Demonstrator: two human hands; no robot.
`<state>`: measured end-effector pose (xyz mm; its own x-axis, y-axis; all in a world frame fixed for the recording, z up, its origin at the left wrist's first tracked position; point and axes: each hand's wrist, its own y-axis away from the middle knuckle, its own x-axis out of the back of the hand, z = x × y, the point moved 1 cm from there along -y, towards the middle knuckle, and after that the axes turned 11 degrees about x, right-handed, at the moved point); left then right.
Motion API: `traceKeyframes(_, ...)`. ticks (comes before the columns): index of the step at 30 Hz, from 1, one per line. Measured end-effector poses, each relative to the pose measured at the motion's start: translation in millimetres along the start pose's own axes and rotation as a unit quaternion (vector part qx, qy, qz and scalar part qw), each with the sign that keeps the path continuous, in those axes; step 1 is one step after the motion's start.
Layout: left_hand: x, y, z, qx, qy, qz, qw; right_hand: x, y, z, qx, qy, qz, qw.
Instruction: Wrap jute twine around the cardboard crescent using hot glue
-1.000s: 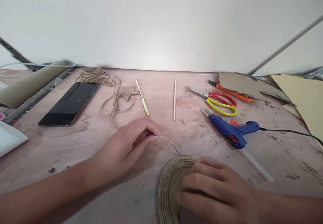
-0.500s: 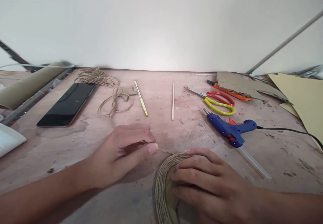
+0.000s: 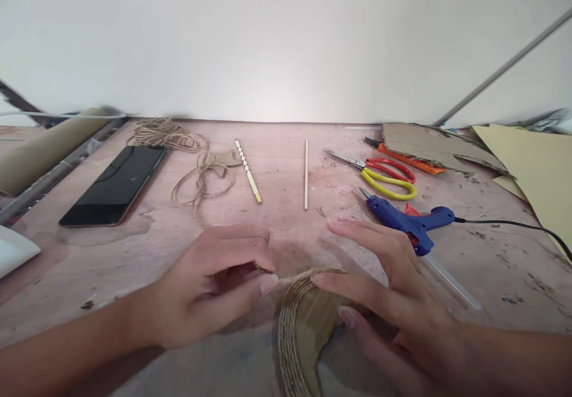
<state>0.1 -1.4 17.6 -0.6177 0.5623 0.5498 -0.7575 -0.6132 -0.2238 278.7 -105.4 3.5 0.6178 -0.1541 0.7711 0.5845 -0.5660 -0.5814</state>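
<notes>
My left hand (image 3: 214, 284) pinches a strand of jute twine (image 3: 294, 279) between thumb and forefinger. From those fingertips the strand runs right, onto the outer edge of a curved cardboard piece (image 3: 315, 310). Rows of twine (image 3: 288, 340) follow that edge side by side, and the inner part is bare brown cardboard. Over the piece's right side is my right hand (image 3: 402, 301), its fingers spread. One of its fingertips rests on the twine near the top of the curve. That hand hides the right part of the piece.
A blue glue gun (image 3: 402, 221) with its cord lies at right, below red-and-yellow-handled scissors (image 3: 388, 176) and an orange cutter (image 3: 413, 160). A wooden stick (image 3: 306, 173), a pencil (image 3: 248, 171), loose twine (image 3: 167, 135) and a phone (image 3: 114, 188) lie farther back.
My right hand has lifted off the cardboard's inner area and spread its fingers, uncovering more of the piece. My left hand still pinches the twine, slightly lower.
</notes>
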Motion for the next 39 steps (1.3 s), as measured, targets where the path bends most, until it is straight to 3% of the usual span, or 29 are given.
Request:
traceKeyframes(8,0.5,-1,-3,0.001,-0.008,0.012,1.000,0,-9,0,0.024,-0.057,-0.008,0.998)
traceKeyframes(12,-6.5,0,-4,-0.041,-0.133,0.030,0.990,2,-11,-1,0.038,-0.070,-0.009,0.997)
traceKeyframes(15,-23.3,6,4,-0.106,-0.251,0.049,0.961,2,-9,-1,0.056,-0.084,-0.004,0.995)
traceKeyframes(17,-35.9,11,11,-0.115,-0.291,0.050,0.948,2,-7,-1,0.076,-0.089,-0.016,0.993)
traceKeyframes(21,-48.2,16,20,-0.090,-0.292,0.026,0.952,2,-6,0,0.099,-0.100,-0.037,0.989)
traceKeyframes(28,-44.9,14,22,-0.102,-0.222,-0.009,0.970,-5,-2,4,0.151,-0.131,-0.013,0.980)
traceKeyframes(30,-32.7,9,19,-0.075,-0.247,0.005,0.966,-8,2,6,0.159,-0.114,-0.013,0.981)
traceKeyframes(32,-5.1,2,13,0.001,-0.319,0.060,0.946,-11,4,9,0.151,-0.082,-0.060,0.983)
traceKeyframes(33,14.4,-2,8,0.087,-0.389,0.081,0.913,-12,4,11,0.144,-0.067,-0.095,0.983)
traceKeyframes(34,37.1,-4,3,0.180,-0.464,0.113,0.860,-12,4,12,0.139,-0.055,-0.118,0.982)
traceKeyframes(37,106.9,-2,-15,0.350,-0.519,0.157,0.764,-12,2,15,0.135,-0.047,-0.136,0.980)
traceKeyframes(38,126.4,2,-22,0.385,-0.497,0.170,0.758,-12,2,15,0.133,-0.049,-0.135,0.981)
traceKeyframes(39,142.3,6,-30,0.392,-0.450,0.187,0.780,-13,3,15,0.131,-0.051,-0.135,0.981)
